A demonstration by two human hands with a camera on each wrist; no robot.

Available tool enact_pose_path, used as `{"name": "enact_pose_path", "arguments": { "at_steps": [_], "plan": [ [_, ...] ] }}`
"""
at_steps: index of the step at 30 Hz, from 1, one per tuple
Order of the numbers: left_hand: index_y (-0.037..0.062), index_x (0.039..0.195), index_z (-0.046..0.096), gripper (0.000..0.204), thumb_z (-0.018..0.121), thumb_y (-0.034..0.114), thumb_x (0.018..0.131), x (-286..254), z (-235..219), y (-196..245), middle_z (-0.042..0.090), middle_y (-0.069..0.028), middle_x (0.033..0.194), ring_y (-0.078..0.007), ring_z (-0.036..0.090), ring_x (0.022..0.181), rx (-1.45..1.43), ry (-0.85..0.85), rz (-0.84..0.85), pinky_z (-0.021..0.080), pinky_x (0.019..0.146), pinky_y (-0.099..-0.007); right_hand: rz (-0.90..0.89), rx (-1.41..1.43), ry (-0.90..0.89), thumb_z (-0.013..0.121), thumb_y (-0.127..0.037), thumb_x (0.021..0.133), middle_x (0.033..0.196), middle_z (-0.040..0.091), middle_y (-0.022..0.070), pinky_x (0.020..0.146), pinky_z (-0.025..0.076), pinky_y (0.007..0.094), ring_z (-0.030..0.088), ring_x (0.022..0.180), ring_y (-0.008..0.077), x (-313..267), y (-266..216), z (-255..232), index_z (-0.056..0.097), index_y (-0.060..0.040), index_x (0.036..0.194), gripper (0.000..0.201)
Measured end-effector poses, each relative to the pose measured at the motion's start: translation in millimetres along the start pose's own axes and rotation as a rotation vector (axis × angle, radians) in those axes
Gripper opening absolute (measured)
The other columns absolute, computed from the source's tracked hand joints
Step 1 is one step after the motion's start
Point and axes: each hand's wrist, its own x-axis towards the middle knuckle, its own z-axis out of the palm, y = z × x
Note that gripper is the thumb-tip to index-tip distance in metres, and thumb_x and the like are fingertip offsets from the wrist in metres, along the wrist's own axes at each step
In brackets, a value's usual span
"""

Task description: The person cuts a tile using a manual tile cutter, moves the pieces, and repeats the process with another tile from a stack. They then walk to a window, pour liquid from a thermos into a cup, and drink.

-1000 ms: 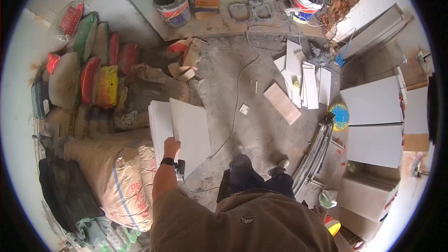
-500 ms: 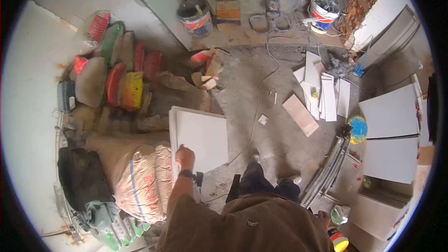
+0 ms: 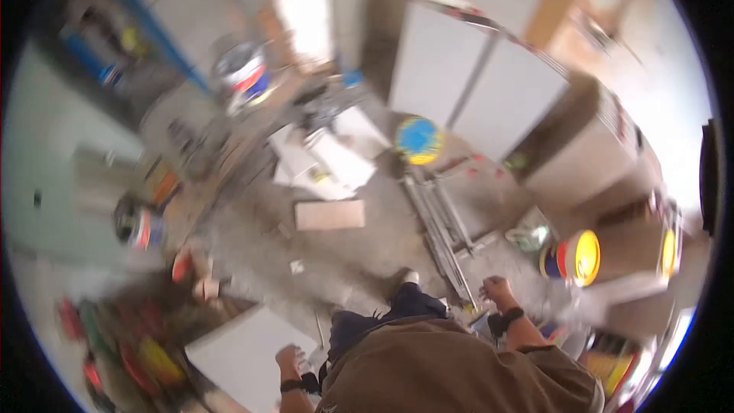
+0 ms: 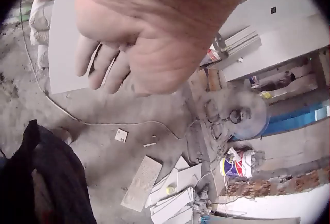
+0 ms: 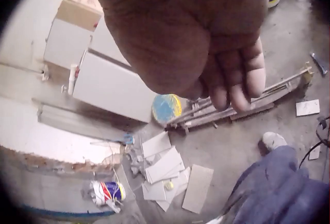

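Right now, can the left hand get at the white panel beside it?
Probably yes: the left hand looks empty and close to the white panel, with nothing visible blocking the way. Whether they touch, I can't tell.

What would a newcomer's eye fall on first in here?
Likely the white tile pieces scattered on the floor ahead, near a round blue-and-yellow disc. Next, perhaps, the bright yellow-ended bucket beyond the right hand, and the large white tile by the left hand.
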Motion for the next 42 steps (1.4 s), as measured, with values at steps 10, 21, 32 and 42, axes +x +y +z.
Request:
{"name": "enact_pose_path", "arguments": {
  "at_steps": [10,21,32,42],
  "plan": [
    [0.0057,0.108,0.057,0.022,0.057,0.016,0.089,-23,148,209,0.063,-0.0133,0.098,-0.0309,0.066,0.082,0.368,-0.153,0.258,0.054,0.067,-0.0443,0.135,0.479,0.469,0.054,-0.014,0.087,0.069,0.062,0.0134,0.045,0.049,0.0345,0.061,0.052,0.0214,-38,115,-84,0.062,0.0012,0.089,0.017],
    [-0.0016,0.107,0.064,0.025,0.060,0.014,0.089,-97,420,436,0.068,-0.0087,0.092,-0.0169,0.064,0.074,0.614,-0.469,0.784,0.050,0.059,-0.0295,0.583,0.893,0.608,0.049,-0.007,0.084,0.069,0.061,0.0161,0.048,0.053,0.0404,0.062,0.055,0.0296,-127,174,44,0.057,0.0040,0.081,0.014],
    [0.0032,0.097,0.063,0.014,0.058,0.012,0.087,23,519,463,0.061,-0.0053,0.074,-0.0210,0.063,0.063,0.850,-0.756,0.476,0.049,0.050,-0.0305,0.204,0.615,0.771,0.055,-0.015,0.091,0.071,0.065,0.0113,0.052,0.055,0.0347,0.064,0.058,0.0215,-59,-62,-36,0.062,0.0039,0.087,0.021],
    [0.0009,0.093,0.062,0.014,0.055,0.011,0.085,61,472,471,0.061,-0.0095,0.076,-0.0227,0.059,0.057,0.620,-0.598,0.250,0.046,0.047,-0.0328,0.270,0.236,0.569,0.053,-0.020,0.088,0.080,0.068,0.0139,0.055,0.055,0.0348,0.067,0.061,0.0221,43,-133,-124,0.065,0.0047,0.091,0.027]
  ]
}}
